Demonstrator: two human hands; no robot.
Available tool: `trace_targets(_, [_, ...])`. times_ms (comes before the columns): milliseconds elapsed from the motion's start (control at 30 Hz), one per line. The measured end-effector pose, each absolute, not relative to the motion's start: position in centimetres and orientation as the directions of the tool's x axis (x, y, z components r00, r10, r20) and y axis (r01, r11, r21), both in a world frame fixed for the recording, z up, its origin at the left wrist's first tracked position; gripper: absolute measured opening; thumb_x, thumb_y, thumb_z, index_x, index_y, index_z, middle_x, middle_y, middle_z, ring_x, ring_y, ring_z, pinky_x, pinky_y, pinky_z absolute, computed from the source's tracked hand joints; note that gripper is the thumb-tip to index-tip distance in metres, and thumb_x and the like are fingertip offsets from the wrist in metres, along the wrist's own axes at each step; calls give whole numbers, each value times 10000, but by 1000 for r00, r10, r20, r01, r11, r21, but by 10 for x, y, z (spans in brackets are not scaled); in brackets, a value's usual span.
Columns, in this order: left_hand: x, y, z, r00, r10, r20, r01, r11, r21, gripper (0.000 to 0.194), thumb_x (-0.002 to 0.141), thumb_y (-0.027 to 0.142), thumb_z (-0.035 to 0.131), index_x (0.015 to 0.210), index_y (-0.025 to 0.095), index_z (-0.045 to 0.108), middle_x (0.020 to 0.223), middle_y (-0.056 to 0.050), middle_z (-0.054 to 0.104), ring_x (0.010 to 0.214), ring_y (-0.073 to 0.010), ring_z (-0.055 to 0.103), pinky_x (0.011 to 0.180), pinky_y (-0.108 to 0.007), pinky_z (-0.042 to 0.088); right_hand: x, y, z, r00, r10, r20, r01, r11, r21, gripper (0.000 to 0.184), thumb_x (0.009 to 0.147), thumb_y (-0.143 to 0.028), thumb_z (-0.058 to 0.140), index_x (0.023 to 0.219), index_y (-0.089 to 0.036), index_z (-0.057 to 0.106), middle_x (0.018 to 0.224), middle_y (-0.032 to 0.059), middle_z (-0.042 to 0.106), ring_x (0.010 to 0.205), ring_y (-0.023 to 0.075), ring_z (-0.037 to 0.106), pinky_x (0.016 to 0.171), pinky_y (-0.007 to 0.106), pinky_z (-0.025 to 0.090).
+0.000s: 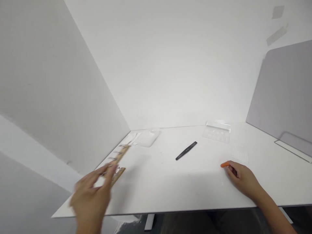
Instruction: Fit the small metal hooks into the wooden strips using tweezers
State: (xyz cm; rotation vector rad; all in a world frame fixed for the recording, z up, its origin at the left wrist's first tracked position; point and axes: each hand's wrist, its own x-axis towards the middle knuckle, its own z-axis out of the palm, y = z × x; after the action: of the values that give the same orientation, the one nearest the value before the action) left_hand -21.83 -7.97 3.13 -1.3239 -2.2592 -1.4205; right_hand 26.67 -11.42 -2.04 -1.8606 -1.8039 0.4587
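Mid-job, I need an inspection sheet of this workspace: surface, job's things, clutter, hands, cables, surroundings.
Surface: white tabletop, front edge in view.
Job's things: wooden strip with metal clips, blurred; second wooden piece beside it; orange piece.
Clutter: dark flat stick mid-table; clear pouch back left; clear sheet back right; dotted sheet, faint.
Hands: left hand holds the strip; right hand curled, orange piece at a fingertip, worn or pinched unclear.
Cables: nothing seen.
Surroundings: pale walls; grey panel at right.
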Motion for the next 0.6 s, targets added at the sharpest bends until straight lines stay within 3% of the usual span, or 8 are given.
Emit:
trace_targets(100, [-155, -62, 40, -291, 753, 591, 775, -177, 607, 596, 804, 819, 597, 938, 278, 806, 1008, -22, 787, 1035, -292, 677, 871, -437, 564, 266, -115, -19, 69, 992, 110, 817, 7, -577, 343, 987, -450, 415, 1041, -272, 702, 662, -9, 555, 602, 201, 542, 567, 304, 406])
trace_targets(200, [-92, -42, 53, -42, 800, 599, 718, -392, 575, 435, 894, 674, 624, 951, 287, 813, 1047, -47, 796, 1066, -291, 666, 953, -471, 513, 264, -116, -17, 61, 990, 125, 815, 23, -579, 336, 990, -433, 416, 1032, -265, 703, 652, -7, 556, 595, 199, 544, 566, 302, 411])
trace_targets(400, [0, -8, 53, 419, 798, 434, 592, -602, 536, 208, 929, 469, 719, 1027, 298, 785, 1098, -27, 790, 1174, -307, 588, 1068, -553, 334, 262, -116, -16, 62, 990, 130, 815, 25, -579, 362, 1034, -449, 367, 1030, -265, 680, 684, -4, 597, 635, 201, 576, 616, 313, 431])
trace_targets(500, [24, 6, 34, 531, 748, 399, 527, -660, 536, 213, 936, 458, 720, 1032, 277, 776, 1111, -30, 783, 1182, -303, 570, 1078, -546, 306, 263, -116, -19, 127, 974, 188, 799, 12, -601, 389, 1039, -489, 362, 975, -257, 668, 648, -10, 559, 596, 190, 528, 583, 305, 404])
trace_targets(600, [33, 13, 13, 557, 748, 360, 513, -651, 559, 200, 927, 435, 735, 1018, 261, 773, 1079, -40, 788, 1168, -308, 567, 1058, -547, 305, 265, -118, -25, 202, 949, 241, 750, 8, -661, 408, 1042, -532, 374, 1065, -254, 672, 627, -22, 518, 561, 175, 483, 552, 296, 389])
